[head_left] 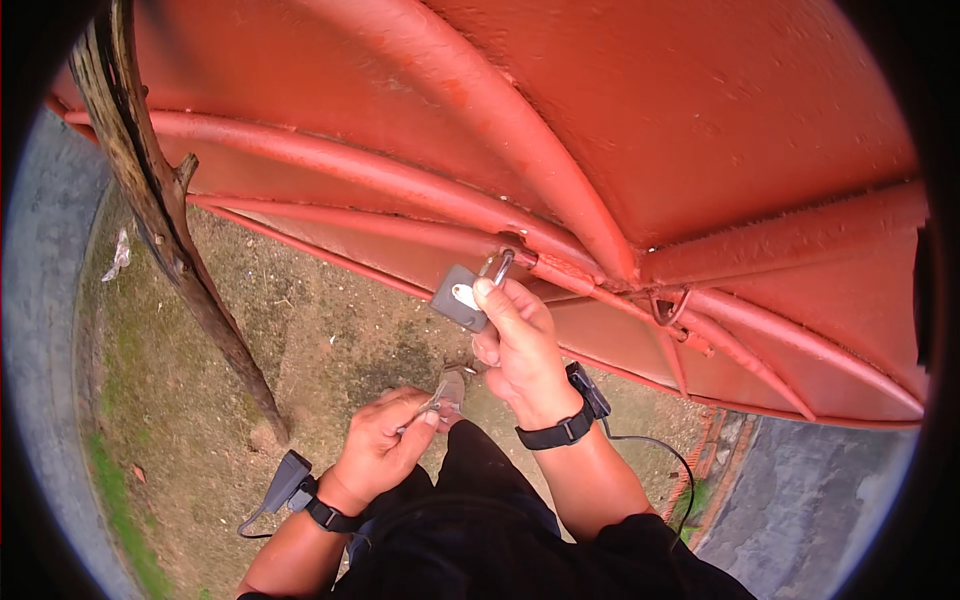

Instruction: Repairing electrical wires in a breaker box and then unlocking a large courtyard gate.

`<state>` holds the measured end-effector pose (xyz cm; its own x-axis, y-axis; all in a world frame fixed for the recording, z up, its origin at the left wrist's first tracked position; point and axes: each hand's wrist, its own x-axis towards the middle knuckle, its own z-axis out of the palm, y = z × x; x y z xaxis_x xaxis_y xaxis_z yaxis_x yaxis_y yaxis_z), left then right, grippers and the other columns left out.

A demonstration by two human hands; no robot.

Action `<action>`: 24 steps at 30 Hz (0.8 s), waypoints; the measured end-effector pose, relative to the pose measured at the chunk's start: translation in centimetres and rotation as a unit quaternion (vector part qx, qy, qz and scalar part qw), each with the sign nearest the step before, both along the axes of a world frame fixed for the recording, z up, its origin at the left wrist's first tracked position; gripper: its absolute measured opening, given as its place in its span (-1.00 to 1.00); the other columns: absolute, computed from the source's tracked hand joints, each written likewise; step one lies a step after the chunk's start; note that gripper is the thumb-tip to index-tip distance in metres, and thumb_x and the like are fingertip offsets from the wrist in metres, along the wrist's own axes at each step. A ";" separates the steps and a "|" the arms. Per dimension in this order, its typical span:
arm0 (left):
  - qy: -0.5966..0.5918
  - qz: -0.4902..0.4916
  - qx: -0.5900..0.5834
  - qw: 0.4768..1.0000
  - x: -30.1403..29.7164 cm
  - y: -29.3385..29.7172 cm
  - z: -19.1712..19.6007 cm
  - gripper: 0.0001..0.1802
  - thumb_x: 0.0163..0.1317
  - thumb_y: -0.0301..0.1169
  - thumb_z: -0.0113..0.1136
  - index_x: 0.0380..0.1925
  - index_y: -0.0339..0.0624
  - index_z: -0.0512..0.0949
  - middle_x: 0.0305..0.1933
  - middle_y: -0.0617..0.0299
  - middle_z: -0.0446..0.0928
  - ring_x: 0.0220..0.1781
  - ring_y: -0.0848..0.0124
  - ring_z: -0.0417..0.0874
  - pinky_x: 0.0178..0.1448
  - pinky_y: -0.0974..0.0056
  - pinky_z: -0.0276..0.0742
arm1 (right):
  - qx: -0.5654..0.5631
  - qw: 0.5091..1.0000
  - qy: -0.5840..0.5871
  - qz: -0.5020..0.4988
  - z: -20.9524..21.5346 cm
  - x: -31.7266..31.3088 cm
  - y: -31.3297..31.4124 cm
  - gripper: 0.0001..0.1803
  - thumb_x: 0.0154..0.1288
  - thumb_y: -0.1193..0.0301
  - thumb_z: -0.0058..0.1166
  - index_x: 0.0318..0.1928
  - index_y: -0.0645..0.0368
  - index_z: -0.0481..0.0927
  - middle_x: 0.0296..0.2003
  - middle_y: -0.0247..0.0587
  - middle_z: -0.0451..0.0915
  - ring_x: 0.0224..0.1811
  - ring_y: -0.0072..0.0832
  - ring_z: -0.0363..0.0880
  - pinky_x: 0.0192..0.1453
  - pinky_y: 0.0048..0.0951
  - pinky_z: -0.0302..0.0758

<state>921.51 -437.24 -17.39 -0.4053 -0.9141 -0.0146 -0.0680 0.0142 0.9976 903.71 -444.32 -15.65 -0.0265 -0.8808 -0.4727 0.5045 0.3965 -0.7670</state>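
Note:
My right hand (525, 350) is closed around a grey padlock (449, 293) with a white oval patch on its face. The thumb lies along the padlock's side. Its metal shackle (504, 262) reaches up to the bolt (550, 267) on a red metal gate (720, 120); whether it passes through a loop there is hard to see. Lower and to the left, my left hand (385, 440) pinches a small thin metal piece (430, 406) that looks like a key. The fingers hide part of it, and it is apart from the padlock.
Red tubes (340, 155) brace the gate panel. A weathered wooden branch (190, 250) slants down at the left to the dirt ground (290, 300). A grey paved strip (50, 330) curves along the left side, and more grey paving (790, 490) lies at the lower right.

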 end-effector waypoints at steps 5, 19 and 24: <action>-0.056 0.029 -0.096 0.993 0.6 -0.1 1.9 -0.82 0.27 -0.53 0.04 -0.23 -0.34 0.60 -0.28 0.02 0.63 -0.31 0.22 0.68 -0.18 0.26 0.59 | 0.008 1.000 -0.021 0.016 0.2 -0.2 -0.1 -0.77 0.34 0.20 0.14 -0.26 0.10 0.54 -0.48 -0.48 0.52 -0.74 -0.77 0.11 -0.65 -0.68 0.08; 0.157 0.170 0.218 0.948 1.5 0.4 1.8 -0.81 0.13 -0.69 0.11 -0.62 -0.32 0.37 -0.19 0.05 0.56 -0.11 0.22 0.72 -0.13 0.27 0.61 | 0.020 0.998 -0.059 0.021 0.4 -0.6 0.0 -0.76 0.36 0.19 0.11 -0.22 0.11 0.54 -0.39 -0.39 0.59 -0.74 -0.74 0.13 -0.66 -0.67 0.07; 0.093 0.073 0.065 0.991 1.1 -0.2 0.4 -0.79 0.12 -0.76 -0.09 -0.60 -0.26 0.26 -0.09 0.02 0.56 0.01 0.20 0.66 0.04 0.24 0.62 | 0.025 0.996 -0.077 0.027 0.4 -0.6 -0.1 -0.75 0.36 0.18 0.11 -0.21 0.10 0.54 -0.37 -0.38 0.59 -0.74 -0.73 0.13 -0.66 -0.66 0.06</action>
<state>922.57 -437.43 -16.96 -0.2754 -0.9584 -0.0747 0.1246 -0.1126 0.9858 903.08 -444.40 -15.27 0.0969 -0.8543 -0.5107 0.5909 0.4623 -0.6611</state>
